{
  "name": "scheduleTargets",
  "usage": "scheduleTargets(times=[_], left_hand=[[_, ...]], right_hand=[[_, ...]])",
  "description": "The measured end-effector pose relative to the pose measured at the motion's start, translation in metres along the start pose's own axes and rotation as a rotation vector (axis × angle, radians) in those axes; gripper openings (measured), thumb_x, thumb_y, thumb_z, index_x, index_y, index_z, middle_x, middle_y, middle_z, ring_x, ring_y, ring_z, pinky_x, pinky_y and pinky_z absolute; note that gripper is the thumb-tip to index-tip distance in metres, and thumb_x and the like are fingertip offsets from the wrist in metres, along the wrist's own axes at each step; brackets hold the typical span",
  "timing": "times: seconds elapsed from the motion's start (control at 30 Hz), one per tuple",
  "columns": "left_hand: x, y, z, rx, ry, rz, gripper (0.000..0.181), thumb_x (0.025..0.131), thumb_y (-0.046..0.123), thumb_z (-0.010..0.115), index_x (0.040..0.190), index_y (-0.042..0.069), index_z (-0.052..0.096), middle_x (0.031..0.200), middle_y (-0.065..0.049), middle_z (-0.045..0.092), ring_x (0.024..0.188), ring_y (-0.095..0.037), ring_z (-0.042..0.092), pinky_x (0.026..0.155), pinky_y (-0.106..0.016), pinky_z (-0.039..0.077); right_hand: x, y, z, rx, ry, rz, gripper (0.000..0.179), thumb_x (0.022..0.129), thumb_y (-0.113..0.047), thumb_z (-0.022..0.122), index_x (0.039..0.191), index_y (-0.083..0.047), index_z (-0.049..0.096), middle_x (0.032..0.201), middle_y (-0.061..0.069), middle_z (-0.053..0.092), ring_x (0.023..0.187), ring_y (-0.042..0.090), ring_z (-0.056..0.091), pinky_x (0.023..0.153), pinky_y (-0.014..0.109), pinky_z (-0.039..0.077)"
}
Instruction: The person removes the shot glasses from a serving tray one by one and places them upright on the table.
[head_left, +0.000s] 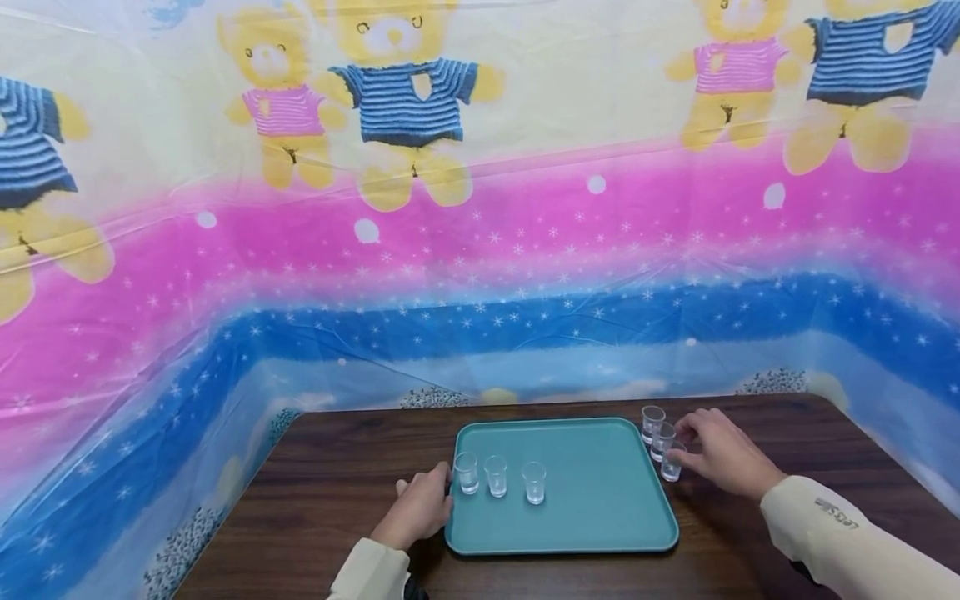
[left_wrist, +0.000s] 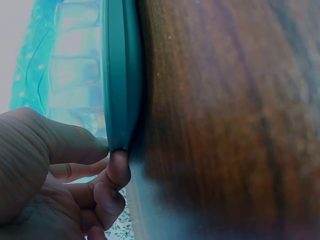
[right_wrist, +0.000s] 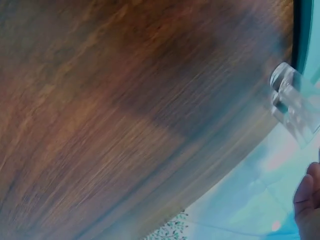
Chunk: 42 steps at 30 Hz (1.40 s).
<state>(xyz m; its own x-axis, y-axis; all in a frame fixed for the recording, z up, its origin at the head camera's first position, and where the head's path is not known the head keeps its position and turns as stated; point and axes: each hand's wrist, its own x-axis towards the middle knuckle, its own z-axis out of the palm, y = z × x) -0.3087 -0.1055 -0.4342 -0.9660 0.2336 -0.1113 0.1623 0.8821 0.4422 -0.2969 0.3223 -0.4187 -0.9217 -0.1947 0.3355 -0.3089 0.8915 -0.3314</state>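
Note:
On the left part of a teal tray stand three small clear shot glasses: a left one, a middle one and a right one. My left hand pinches the tray's left rim between thumb and index finger. Just off the tray's right edge, three more glasses line up on the table: a far one, a middle one and a near one. My right hand reaches beside them, thumb and fingers spread apart, the thumb overlapping the near glass.
The dark wood table carries the tray near its front middle. Behind and along the sides hangs a printed sheet with bears and snowflakes, close to the table's edges.

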Motion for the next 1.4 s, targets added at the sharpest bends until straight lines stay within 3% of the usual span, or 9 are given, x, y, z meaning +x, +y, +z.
scheduleTargets(times=[0.27, 0.37, 0.57, 0.7, 0.87, 1.13, 1.4], left_hand=[[0.0, -0.004, 0.0, 0.0, -0.003, -0.013, 0.018, 0.091, 0.008, 0.061, 0.109, 0.004, 0.057, 0.09, -0.006, 0.062, 0.08, -0.021, 0.057, 0.08, -0.048, 0.028], [-0.001, -0.005, 0.0, -0.001, -0.004, -0.011, 0.019, 0.091, 0.008, 0.061, 0.109, 0.004, 0.056, 0.091, -0.007, 0.062, 0.08, -0.021, 0.057, 0.08, -0.048, 0.028], [-0.002, -0.006, -0.002, 0.0, 0.001, -0.007, 0.019, 0.092, 0.008, 0.06, 0.11, 0.004, 0.056, 0.09, -0.007, 0.063, 0.079, -0.02, 0.057, 0.08, -0.048, 0.028], [-0.004, -0.006, -0.002, -0.001, 0.014, 0.004, 0.019, 0.092, 0.007, 0.06, 0.11, 0.003, 0.056, 0.081, -0.004, 0.06, 0.074, -0.019, 0.054, 0.078, -0.046, 0.027], [-0.007, -0.005, -0.001, -0.002, 0.029, 0.034, 0.019, 0.092, 0.007, 0.059, 0.11, 0.003, 0.055, 0.073, -0.002, 0.055, 0.068, -0.019, 0.051, 0.077, -0.046, 0.026], [-0.006, -0.003, 0.0, -0.009, 0.022, 0.055, 0.021, 0.093, 0.008, 0.059, 0.112, 0.002, 0.054, 0.075, -0.002, 0.056, 0.072, -0.02, 0.053, 0.08, -0.049, 0.027], [-0.008, -0.006, 0.002, -0.014, 0.049, 0.103, 0.021, 0.093, 0.007, 0.058, 0.112, 0.001, 0.053, 0.07, 0.0, 0.052, 0.066, -0.018, 0.05, 0.079, -0.048, 0.027]], right_hand=[[0.003, -0.019, 0.013, 0.093, -0.009, -0.125, 0.025, 0.08, -0.023, 0.077, 0.1, -0.012, 0.066, 0.091, -0.002, 0.056, 0.082, 0.017, 0.052, 0.066, 0.029, 0.046], [0.005, -0.028, 0.017, 0.117, -0.024, -0.156, 0.025, 0.08, -0.024, 0.077, 0.1, -0.015, 0.065, 0.092, -0.003, 0.055, 0.082, 0.018, 0.051, 0.066, 0.031, 0.046], [0.011, -0.05, 0.028, 0.116, -0.046, -0.21, 0.032, 0.08, -0.028, 0.076, 0.107, -0.016, 0.064, 0.103, -0.001, 0.058, 0.099, 0.025, 0.054, 0.08, 0.044, 0.046], [0.019, -0.067, 0.037, 0.113, -0.062, -0.251, 0.036, 0.08, -0.027, 0.077, 0.11, -0.014, 0.064, 0.101, -0.002, 0.057, 0.093, 0.02, 0.054, 0.076, 0.038, 0.046], [0.029, -0.091, 0.047, 0.136, -0.09, -0.273, 0.039, 0.08, -0.027, 0.077, 0.112, -0.01, 0.063, 0.102, 0.0, 0.058, 0.094, 0.019, 0.052, 0.077, 0.037, 0.046], [0.035, -0.118, 0.058, 0.167, -0.173, -0.298, 0.042, 0.081, -0.028, 0.075, 0.115, -0.007, 0.062, 0.109, 0.003, 0.059, 0.102, 0.023, 0.055, 0.088, 0.044, 0.043], [0.036, -0.139, 0.064, 0.122, -0.219, -0.312, 0.041, 0.084, -0.033, 0.072, 0.115, -0.009, 0.063, 0.108, -0.003, 0.056, 0.101, 0.017, 0.053, 0.083, 0.039, 0.046]])
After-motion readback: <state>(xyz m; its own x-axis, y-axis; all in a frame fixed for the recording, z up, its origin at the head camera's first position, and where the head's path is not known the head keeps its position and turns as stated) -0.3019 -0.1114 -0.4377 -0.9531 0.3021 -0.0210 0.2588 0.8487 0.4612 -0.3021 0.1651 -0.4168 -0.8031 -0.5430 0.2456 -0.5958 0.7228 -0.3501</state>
